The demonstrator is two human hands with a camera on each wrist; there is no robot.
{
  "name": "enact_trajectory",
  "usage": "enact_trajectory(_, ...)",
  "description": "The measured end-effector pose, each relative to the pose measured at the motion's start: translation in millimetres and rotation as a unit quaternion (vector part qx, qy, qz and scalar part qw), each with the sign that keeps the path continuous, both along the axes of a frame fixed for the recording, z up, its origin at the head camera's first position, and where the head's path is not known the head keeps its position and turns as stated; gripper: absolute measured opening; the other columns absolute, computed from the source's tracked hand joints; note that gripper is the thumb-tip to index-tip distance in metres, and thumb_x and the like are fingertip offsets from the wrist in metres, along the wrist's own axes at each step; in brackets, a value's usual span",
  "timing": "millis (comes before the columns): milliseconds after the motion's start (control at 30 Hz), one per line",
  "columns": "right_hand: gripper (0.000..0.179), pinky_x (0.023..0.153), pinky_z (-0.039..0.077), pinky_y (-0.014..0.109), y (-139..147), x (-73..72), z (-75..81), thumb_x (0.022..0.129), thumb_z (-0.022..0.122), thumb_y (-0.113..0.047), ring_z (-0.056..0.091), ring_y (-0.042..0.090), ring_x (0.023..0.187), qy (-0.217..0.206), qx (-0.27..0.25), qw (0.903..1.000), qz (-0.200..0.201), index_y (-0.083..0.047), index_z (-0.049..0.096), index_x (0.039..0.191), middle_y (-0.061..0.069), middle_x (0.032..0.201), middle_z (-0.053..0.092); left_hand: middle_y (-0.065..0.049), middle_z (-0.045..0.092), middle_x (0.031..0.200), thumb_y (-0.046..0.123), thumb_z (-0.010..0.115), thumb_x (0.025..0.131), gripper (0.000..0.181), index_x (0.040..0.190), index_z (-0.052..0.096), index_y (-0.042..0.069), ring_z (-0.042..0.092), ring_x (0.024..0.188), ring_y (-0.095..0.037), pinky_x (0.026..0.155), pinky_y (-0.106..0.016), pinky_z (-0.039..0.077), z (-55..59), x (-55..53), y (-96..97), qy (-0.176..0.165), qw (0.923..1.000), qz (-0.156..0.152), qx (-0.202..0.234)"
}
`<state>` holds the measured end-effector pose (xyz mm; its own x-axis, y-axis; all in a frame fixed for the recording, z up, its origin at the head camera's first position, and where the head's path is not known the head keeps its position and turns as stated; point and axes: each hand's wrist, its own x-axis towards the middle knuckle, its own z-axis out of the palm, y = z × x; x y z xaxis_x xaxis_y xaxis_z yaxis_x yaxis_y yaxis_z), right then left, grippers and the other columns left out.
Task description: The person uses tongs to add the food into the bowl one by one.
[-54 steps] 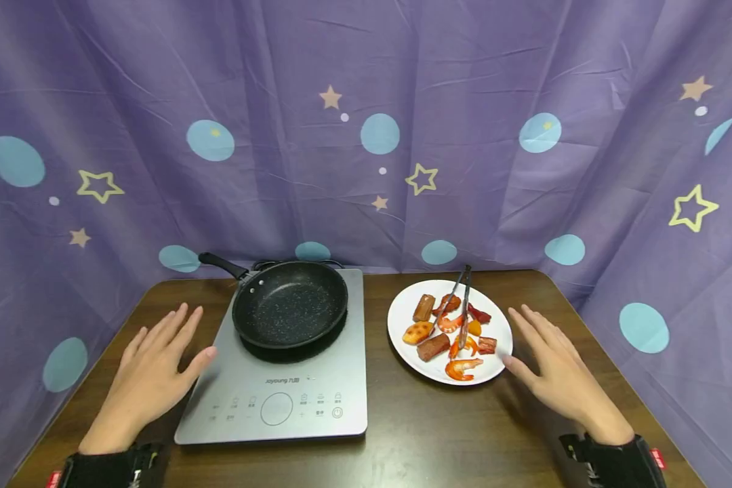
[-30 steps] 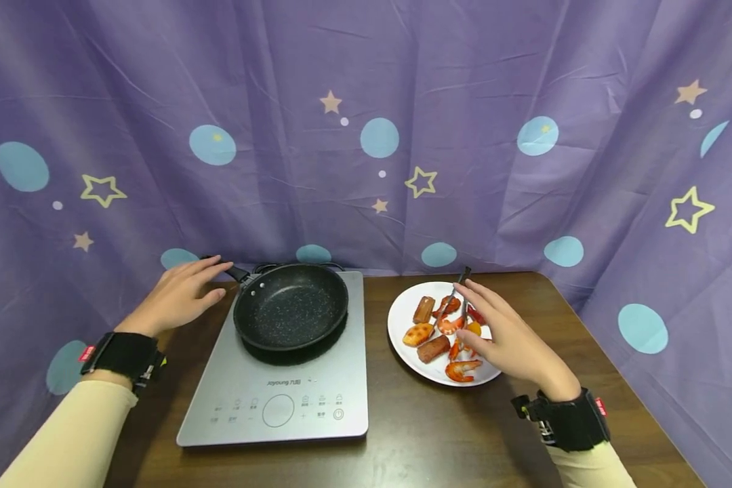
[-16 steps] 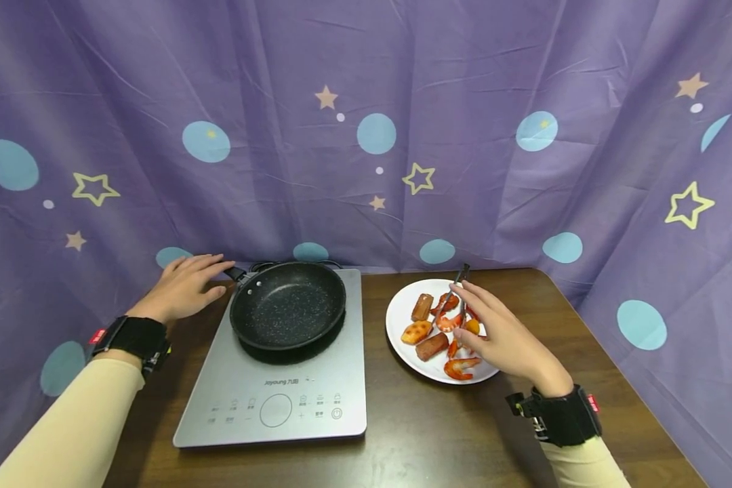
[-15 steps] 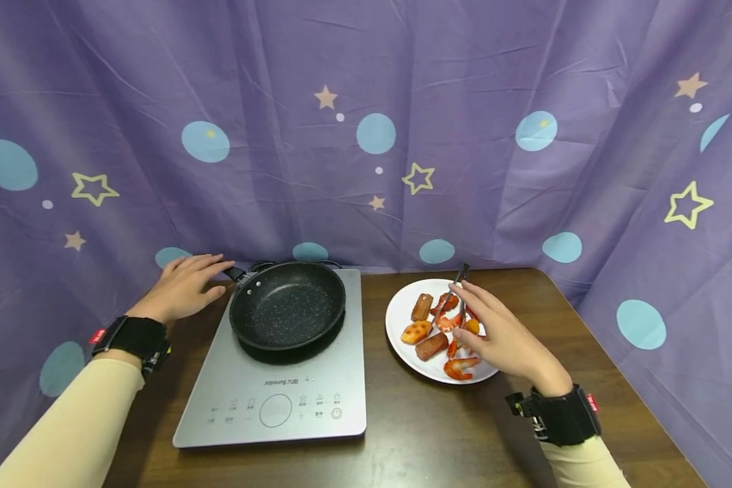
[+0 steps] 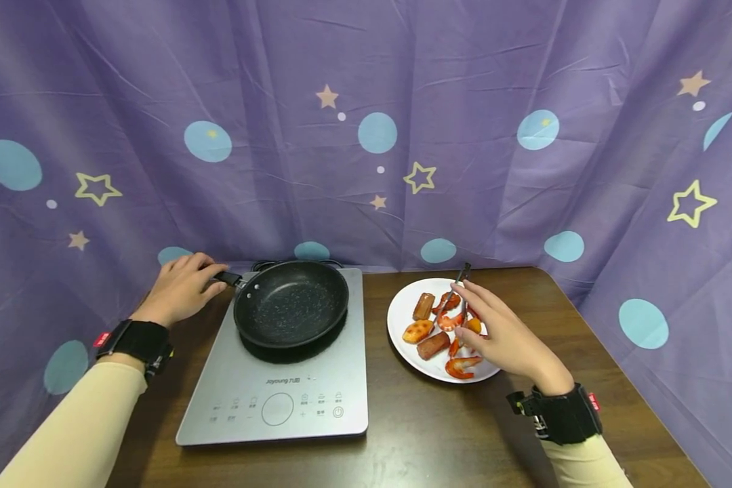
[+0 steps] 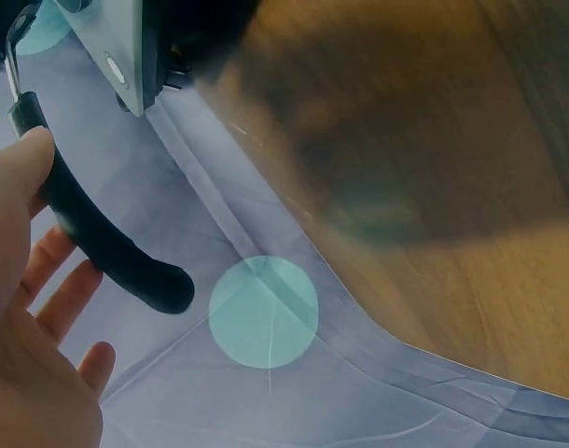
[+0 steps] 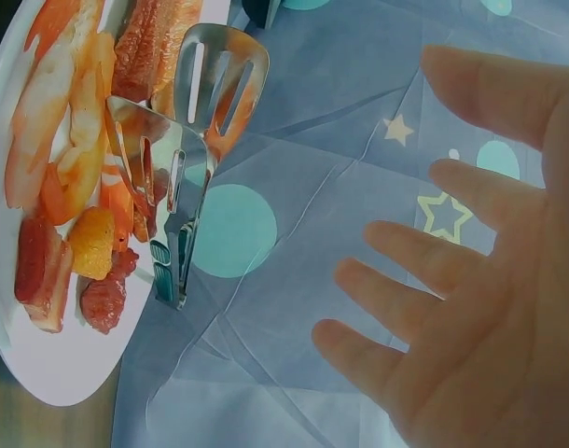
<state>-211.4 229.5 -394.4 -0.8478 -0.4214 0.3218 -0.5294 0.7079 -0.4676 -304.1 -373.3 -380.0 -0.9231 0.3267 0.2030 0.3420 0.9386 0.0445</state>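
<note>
My left hand (image 5: 179,290) grips the black handle of a frying pan (image 5: 291,303), which sits on a silver induction cooker (image 5: 335,373). In the left wrist view, the thumb lies on the upper handle (image 6: 98,233) and the fingers bend behind it; the handle's end sticks out. Over the right side of a white plate (image 5: 398,305) hovers my right hand (image 5: 506,335), its fingers spread and holding nothing. Metal tongs (image 7: 210,131) with slotted ends lie across the food, close to the right fingertips but apart from them in the right wrist view.
The plate bears a shrimp (image 5: 462,367), a brown sausage-like piece (image 5: 433,346), a spotted yellow piece (image 5: 417,332) and other food. A purple curtain (image 5: 280,135) hangs behind the brown table (image 5: 439,434). A dark cord lies behind the cooker.
Both hands have moved in from the table's sides, the left to the pan handle and the right over the plate. The left fingers have since closed on the handle, which has swung slightly.
</note>
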Motion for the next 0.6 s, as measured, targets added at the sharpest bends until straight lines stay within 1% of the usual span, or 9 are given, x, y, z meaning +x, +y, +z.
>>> enact_trajectory(133,0.073,0.119,0.031,0.065,0.5,0.0,-0.3,0.100,0.076,-0.018,0.032,0.044,0.155,-0.002,-0.001,1.0000,0.001,-0.015,0.040,0.164,0.017,0.170,0.033,-0.018,0.055,0.133,0.029,0.066,0.107,0.040,0.142,0.065,0.010,0.050,0.122,-0.044,0.108,-0.073,0.026,-2.2,3.3,-2.5,0.013,0.9999,0.007,-0.007)
enact_trajectory(300,0.073,0.118,0.031,0.066,1.3,0.6,0.9,0.100,0.076,-0.018,0.033,0.044,0.154,-0.001,-0.003,1.0000,0.002,-0.015,0.040,0.164,0.018,0.169,0.033,-0.019,0.057,0.136,0.033,0.064,0.108,0.040,0.140,0.066,0.009,0.050,0.126,-0.045,0.107,-0.072,0.027,-5.1,11.7,-6.2,0.023,0.9996,0.010,-0.011)
enact_trajectory(467,0.072,0.119,0.032,0.065,0.9,0.0,1.4,0.101,0.075,-0.018,0.033,0.043,0.155,-0.002,-0.003,1.0000,0.004,-0.014,0.040,0.164,0.017,0.169,0.034,-0.023,0.059,0.141,0.037,0.064,0.108,0.041,0.137,0.066,0.009,0.049,0.133,-0.048,0.108,-0.071,0.027,-6.1,21.2,-8.8,0.020,0.9997,0.010,-0.011)
enact_trajectory(600,0.072,0.118,0.033,0.065,1.5,0.2,1.1,0.101,0.075,-0.020,0.034,0.043,0.154,-0.002,-0.004,1.0000,0.006,-0.015,0.039,0.164,0.016,0.168,0.034,-0.024,0.063,0.138,0.040,0.064,0.107,0.041,0.135,0.066,0.009,0.052,0.131,-0.050,0.107,-0.072,0.030,-5.8,28.4,-9.5,0.012,0.9998,0.008,-0.013)
